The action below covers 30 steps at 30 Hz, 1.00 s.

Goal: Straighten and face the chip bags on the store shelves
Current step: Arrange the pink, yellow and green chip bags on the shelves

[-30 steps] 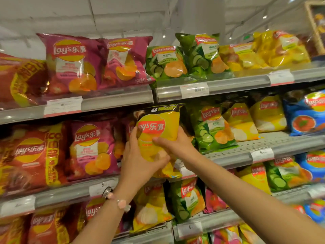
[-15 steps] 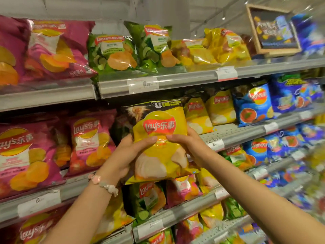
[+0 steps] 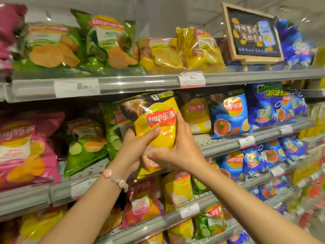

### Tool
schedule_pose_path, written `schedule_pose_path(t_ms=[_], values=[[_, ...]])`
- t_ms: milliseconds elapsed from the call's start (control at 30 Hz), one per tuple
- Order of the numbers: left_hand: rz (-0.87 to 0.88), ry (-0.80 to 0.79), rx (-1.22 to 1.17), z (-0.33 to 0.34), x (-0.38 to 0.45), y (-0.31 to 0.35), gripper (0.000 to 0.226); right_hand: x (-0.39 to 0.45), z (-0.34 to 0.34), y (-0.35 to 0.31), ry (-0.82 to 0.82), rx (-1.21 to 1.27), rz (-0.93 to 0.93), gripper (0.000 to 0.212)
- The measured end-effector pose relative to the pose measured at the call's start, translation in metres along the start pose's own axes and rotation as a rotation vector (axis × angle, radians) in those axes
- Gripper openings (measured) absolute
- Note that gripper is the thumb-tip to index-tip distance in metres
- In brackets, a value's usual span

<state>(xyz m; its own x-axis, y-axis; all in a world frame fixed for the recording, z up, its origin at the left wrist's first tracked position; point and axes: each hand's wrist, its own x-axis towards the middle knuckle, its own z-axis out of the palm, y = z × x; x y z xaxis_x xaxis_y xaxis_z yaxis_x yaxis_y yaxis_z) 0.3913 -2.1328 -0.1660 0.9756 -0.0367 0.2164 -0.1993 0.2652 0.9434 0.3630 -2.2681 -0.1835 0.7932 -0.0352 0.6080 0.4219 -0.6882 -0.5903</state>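
A glossy yellow chip bag point(image 3: 158, 131), puffed like a pillow with a black band across its crimped top and a red logo on its face, is held upright in front of the middle shelf point(image 3: 223, 147), just forward of that shelf's front edge. Its foil skin is creased and catches the light where it is squeezed.

The left hand point(image 3: 133, 150) comes up from below with the wrist bent back, thumb laid across the bag's front under the logo and fingers wrapped behind its left side; a bracelet point(image 3: 116, 179) of pale pink beads circles that wrist. The right hand point(image 3: 181, 148) clasps the bag's right edge, thumb low across the front, fingers reaching up along the side. Both grips are closed on the bag (the foil dents under each thumb).

Behind it on the same shelf stand green bags point(image 3: 86, 143) toward the left end, another yellow bag point(image 3: 197, 115) and a blue bag point(image 3: 228, 117) toward the right. A wood-framed chalkboard sign point(image 3: 251, 34) sits on the top shelf point(image 3: 140, 83).
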Motion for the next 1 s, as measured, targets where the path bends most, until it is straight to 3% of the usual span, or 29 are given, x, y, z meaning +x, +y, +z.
schedule_pose_path(t_ms=[133, 267, 333, 433, 600, 700, 1000], values=[[-0.023, -0.098, 0.040, 0.033, 0.013, -0.012, 0.055, 0.012, -0.024, 0.042, 0.031, 0.100, 0.036, 0.133], [-0.008, -0.213, 0.162, 0.049, 0.026, -0.026, 0.091, 0.031, -0.042, 0.083, 0.066, 0.263, 0.053, 0.130], [0.058, -0.295, 0.273, 0.052, 0.030, -0.033, 0.091, 0.043, -0.047, 0.101, 0.098, 0.308, 0.047, 0.127], [0.192, -0.347, 0.634, 0.048, 0.035, -0.047, 0.084, 0.062, -0.055, 0.129, 0.127, 0.291, 0.035, 0.120], [0.416, -0.330, 1.503, 0.027, 0.040, -0.075, 0.104, 0.082, -0.055, 0.167, 0.136, 0.180, 0.009, 0.110], [0.518, -0.294, 1.769, 0.021, 0.044, -0.087, 0.096, 0.087, -0.045, 0.181, 0.171, 0.145, -0.011, 0.106], [0.454, -0.331, 1.782, 0.017, 0.052, -0.093, 0.078, 0.084, -0.022, 0.200, 0.201, 0.064, -0.077, 0.086]])
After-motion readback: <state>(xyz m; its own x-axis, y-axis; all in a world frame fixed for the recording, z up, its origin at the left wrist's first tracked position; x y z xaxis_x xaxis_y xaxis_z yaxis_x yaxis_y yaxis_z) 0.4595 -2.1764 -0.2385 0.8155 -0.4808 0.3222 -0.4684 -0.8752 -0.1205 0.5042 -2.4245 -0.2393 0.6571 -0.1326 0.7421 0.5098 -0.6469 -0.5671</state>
